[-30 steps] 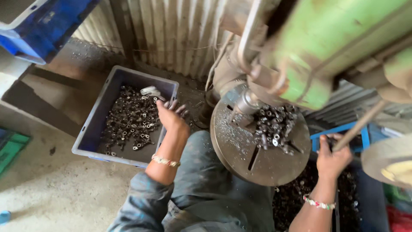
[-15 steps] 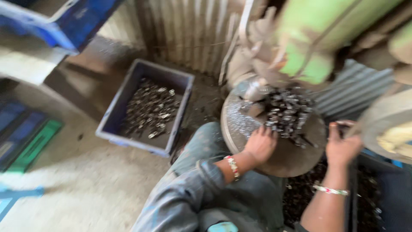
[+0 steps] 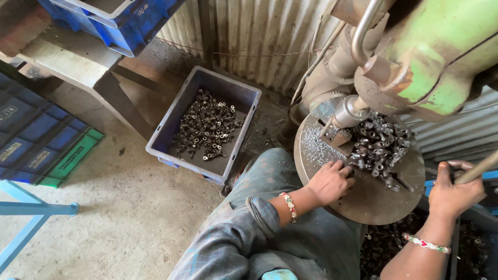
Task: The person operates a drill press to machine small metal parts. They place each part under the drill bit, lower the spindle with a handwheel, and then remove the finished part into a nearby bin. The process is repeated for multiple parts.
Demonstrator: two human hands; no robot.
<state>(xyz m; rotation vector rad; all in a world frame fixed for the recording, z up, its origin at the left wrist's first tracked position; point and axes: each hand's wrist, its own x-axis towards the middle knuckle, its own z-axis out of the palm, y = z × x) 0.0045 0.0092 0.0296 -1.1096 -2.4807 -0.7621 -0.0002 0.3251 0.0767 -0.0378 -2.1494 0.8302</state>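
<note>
My left hand [image 3: 331,181] rests on the round metal table [image 3: 363,199] of a green drill press [image 3: 430,57], fingers curled at the edge of a heap of small dark metal parts [image 3: 381,148]. Whether it grips a part is hidden. My right hand [image 3: 454,191] is closed around the machine's lever handle [image 3: 480,168] at the right. The drill spindle [image 3: 350,111] hangs over a small fixture block [image 3: 334,135] beside the heap.
A grey-blue crate [image 3: 179,122] with several dark metal parts stands on the floor to the left. Blue crates [image 3: 104,18] sit on a metal shelf above, more stacked at far left [image 3: 36,140]. Corrugated sheet wall [image 3: 249,36] behind. A dark bin of parts [image 3: 389,243] lies below the table.
My left hand came back from the floor crate to the drill table beside the heap of parts. My right hand stays on the lever. The view shifted left.
</note>
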